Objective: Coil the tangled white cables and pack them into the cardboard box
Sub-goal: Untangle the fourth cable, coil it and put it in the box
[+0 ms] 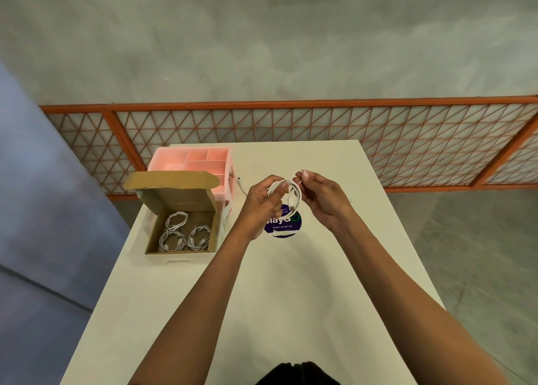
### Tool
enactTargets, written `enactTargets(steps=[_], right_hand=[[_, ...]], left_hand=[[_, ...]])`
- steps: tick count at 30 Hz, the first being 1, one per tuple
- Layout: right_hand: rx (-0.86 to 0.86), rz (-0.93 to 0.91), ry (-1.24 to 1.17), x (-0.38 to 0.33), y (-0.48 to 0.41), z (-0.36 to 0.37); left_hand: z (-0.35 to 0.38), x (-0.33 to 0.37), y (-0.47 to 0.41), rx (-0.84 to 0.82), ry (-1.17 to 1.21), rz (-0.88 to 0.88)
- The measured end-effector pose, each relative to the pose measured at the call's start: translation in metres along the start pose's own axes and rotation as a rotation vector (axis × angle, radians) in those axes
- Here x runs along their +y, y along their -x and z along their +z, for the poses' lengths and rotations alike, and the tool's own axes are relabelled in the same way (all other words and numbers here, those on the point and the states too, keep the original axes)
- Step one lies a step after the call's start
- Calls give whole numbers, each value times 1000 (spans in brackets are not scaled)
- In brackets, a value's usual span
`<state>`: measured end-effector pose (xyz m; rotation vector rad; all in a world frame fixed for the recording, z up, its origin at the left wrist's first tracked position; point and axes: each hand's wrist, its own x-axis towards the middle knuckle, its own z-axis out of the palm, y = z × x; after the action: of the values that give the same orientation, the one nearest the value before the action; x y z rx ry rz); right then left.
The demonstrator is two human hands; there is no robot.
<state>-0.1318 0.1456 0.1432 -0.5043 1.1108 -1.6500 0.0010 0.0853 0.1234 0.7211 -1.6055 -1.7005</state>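
Your left hand (260, 202) grips a white cable (294, 194), partly coiled, fingers and thumb curled round the bundle. Your right hand (321, 198) pinches the cable's top loop between thumb and fingertips. Both are raised above the white table (276, 297), over a dark blue round sticker (283, 228) at 6 o'clock of the coil. One plug end hangs inside the loops. The cardboard box (152, 233) sits at 8 o'clock of your hands, at the table's left edge, lid flap open and standing up at the far side. Three coiled white cables are in it: one far (175, 221), one near left (171, 241), one near right (199, 237). A pink organizer tray (192, 157) stands just behind the box at 10 o'clock. A loose cable end (241, 185) lies beside the tray. An orange mesh fence panel (291, 122) lies on the floor at 12 o'clock.
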Motion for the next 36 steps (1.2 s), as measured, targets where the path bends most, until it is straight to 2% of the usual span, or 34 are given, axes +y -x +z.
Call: enactTargets(steps=[7,11,16,20,23,25,29,36], right_hand=[[58,91,260,-2,7,4],[57,121,310,0,10,1],[22,19,606,-1,11,2],[-124,-2,773,-7,15,3],[-172,-59,983,-11,12,0],[-139,-111,1094,-12,8,0],[11,-256,1128,-12,7,7],[-33,-369,1299,-10,11,9]], left_hand=[[-2,-4,1,16,-8,14],[0,-5,2,34,-34,22],[2,-4,3,97,-96,22],[-1,-4,1,125,-98,24],[-2,-5,1,109,-106,22],[-1,-6,2,109,-131,17],[1,-4,2,102,-155,12],[0,-7,2,46,-62,-81]])
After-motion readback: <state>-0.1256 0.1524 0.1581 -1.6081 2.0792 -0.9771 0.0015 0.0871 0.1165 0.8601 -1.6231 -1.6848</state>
